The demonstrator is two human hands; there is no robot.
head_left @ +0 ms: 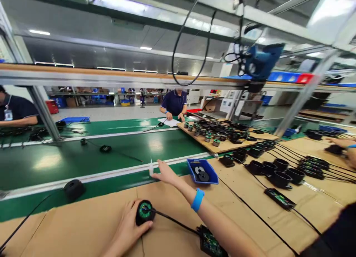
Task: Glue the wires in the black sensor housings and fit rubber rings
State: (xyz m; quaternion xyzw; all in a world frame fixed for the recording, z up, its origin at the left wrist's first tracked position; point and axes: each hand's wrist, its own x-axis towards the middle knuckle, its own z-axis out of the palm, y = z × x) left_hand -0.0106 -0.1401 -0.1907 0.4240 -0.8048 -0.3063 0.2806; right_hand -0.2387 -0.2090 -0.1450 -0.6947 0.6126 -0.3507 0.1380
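My left hand (130, 222) is closed around a black round housing (145, 212) with a ring-shaped green circuit board inside, resting on the cardboard. A black cable (178, 223) runs from it, under my right forearm, to an open black box with a circuit board (211, 242). My right hand (165, 172), with a blue wristband, stretches forward to the edge of the green bench. Its thumb and forefinger are apart beside a small white upright item (151, 168), whose kind I cannot make out. A blue bin (203, 172) holding black and pale round parts stands right of that hand.
Several black cups (279, 172), cables and circuit boxes lie on the cardboard at right. A board of coil-like parts (217, 134) stands behind. Another black housing (74, 189) sits at left. A co-worker (175, 103) works opposite; another person's hand (340, 141) is at right. A shelf crosses overhead.
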